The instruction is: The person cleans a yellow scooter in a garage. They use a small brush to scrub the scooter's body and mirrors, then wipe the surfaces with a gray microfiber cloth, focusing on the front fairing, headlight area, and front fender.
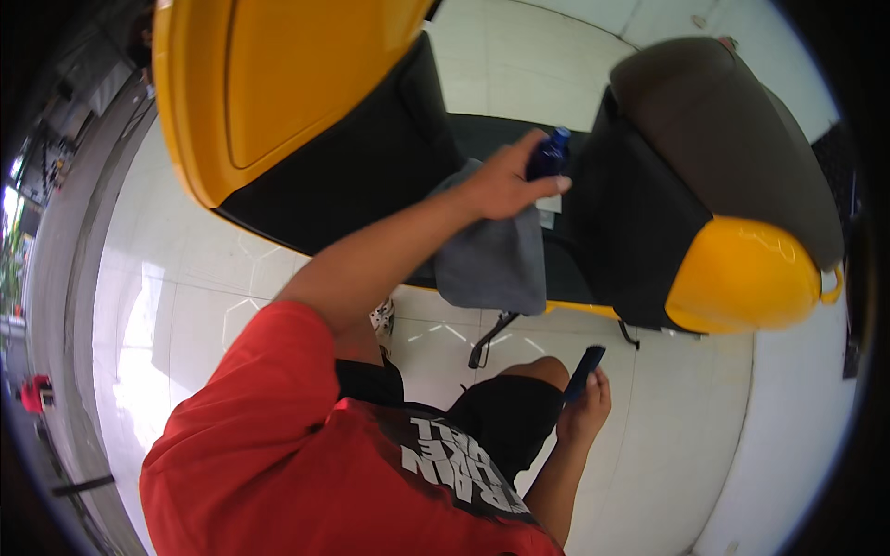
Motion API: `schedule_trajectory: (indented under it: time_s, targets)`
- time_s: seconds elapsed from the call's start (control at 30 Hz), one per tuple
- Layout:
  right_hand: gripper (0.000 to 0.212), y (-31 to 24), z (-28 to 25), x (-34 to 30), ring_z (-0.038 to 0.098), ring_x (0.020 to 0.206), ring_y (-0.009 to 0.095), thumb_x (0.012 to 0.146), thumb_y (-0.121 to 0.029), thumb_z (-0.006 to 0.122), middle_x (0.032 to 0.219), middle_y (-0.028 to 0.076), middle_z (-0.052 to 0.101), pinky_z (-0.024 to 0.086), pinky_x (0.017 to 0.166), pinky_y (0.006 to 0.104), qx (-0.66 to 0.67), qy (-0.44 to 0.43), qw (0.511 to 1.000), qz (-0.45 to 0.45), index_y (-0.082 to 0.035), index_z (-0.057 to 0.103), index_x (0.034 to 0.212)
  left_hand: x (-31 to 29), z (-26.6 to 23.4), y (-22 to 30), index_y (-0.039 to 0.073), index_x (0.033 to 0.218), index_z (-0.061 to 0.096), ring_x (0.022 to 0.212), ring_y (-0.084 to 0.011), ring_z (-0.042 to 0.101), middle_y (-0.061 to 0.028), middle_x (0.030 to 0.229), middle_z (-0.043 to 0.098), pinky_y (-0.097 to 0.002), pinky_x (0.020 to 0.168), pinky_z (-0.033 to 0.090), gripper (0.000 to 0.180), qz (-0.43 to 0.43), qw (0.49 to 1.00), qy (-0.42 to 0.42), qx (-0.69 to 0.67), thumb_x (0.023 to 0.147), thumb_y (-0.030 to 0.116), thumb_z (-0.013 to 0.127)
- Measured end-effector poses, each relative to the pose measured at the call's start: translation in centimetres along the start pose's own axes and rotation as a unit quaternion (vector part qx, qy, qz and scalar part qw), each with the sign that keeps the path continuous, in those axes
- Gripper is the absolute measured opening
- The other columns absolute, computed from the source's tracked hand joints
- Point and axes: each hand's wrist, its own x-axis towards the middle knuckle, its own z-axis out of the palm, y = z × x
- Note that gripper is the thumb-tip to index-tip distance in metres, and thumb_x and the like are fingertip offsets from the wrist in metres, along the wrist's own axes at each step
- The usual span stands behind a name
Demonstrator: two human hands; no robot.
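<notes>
Left hand (505, 185): stretched forward over the scooter's footboard, fingers curled around a dark blue bottle (549, 155) near its top; the thumb lies along the lower side of the bottle
Blue bottle: held upright or slightly tilted above the footboard (491, 134), between the yellow front panel (269, 83) and the seat (714, 130); its lower part seems to carry a pale label, though the view is too small to be sure
Grey cloth (496, 255): hangs beneath the left hand and wrist, draped down over the edge of the footboard — whether the hand pinches it or it simply lies there, I cannot tell
Right hand (584, 408): low beside the person's bent knee, closed around a small flat dark blue thing (584, 371) that sticks up past the fingers
Scooter: yellow and black bodywork, brown-grey seat at the right, yellow rear panel (742, 278) below it; a kickstand (489, 338) shows under the footboard
Floor (185, 278): pale glossy tiles with bright reflections
Person: red shirt and black shorts — crouched just beside the scooter
</notes>
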Motion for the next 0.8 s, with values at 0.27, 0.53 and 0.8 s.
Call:
schedule_trajectory:
  time_s: [0.27,0.53,0.8]
  targets:
    - [0.033,-2.3,4.4,4.2,0.068,0.084,0.020,0.097,-0.012,0.059,0.100,0.013,0.067,0.056,0.070,0.0304,0.065,-0.126,0.990,-0.012,0.004,0.056,0.126,-13.2,-6.8,11.2,0.007,0.117,0.045,0.074,-0.0125,0.060,-0.0131,0.088,0.066,-0.0231,0.060,0.046,0.051,-0.134,0.981,0.004,-0.143,0.080,0.026,0.075]
    - [0.030,1.9,12.6,10.7,0.066,0.074,0.019,0.098,-0.018,0.055,0.091,0.013,0.066,0.056,0.061,0.0290,-0.034,-0.200,0.963,0.177,0.003,0.059,0.120,-19.1,-7.4,9.7,0.009,0.113,0.046,0.064,-0.0119,0.056,-0.0161,0.085,0.066,-0.0229,0.058,0.045,0.047,-0.116,0.973,0.072,-0.185,0.079,0.026,0.073]
    - [0.043,0.2,16.2,16.1,0.069,0.072,0.021,0.096,-0.030,0.059,0.090,0.016,0.067,0.058,0.063,0.0303,-0.366,-0.174,0.897,0.176,0.007,0.063,0.118,-18.6,-5.3,7.0,0.006,0.115,0.049,0.083,-0.0150,0.061,-0.0104,0.091,0.063,-0.0245,0.069,0.047,0.041,-0.122,0.966,0.026,-0.224,0.082,0.010,0.072]
